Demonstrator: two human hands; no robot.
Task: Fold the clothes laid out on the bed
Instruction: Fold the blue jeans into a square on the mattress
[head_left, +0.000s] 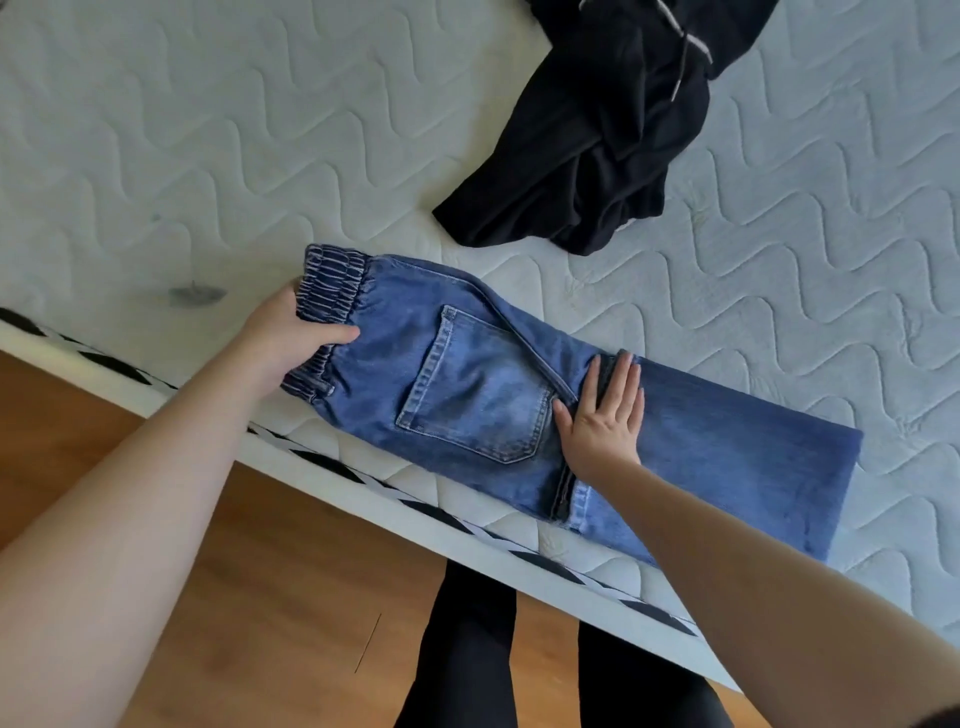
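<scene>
Blue jeans (467, 395) lie along the near edge of the quilted white mattress (208, 130), folded lengthwise w/ one leg over the other, back pocket (475, 387) facing up. Elastic waistband (332, 296) at the left end; legs doubled back so the hem sits approx. mid-length, fold at the right end.

Left hand (291, 338) grips the waistband: thumb on top, curled over the denim, other fingers under the fabric and hidden. Right hand (605, 415) lies flat on the jeans just right of the pocket, fingers straight & together, pressing on the hem edge, holding nothing.

Black garment (613, 130) w/ a light drawstring lies crumpled further back on the mattress, near the jeans but not touching. Small grey mark (195, 296) on the mattress left of the waistband. Wood floor (260, 597) below, person's legs in black (467, 649) standing at the bed edge.
</scene>
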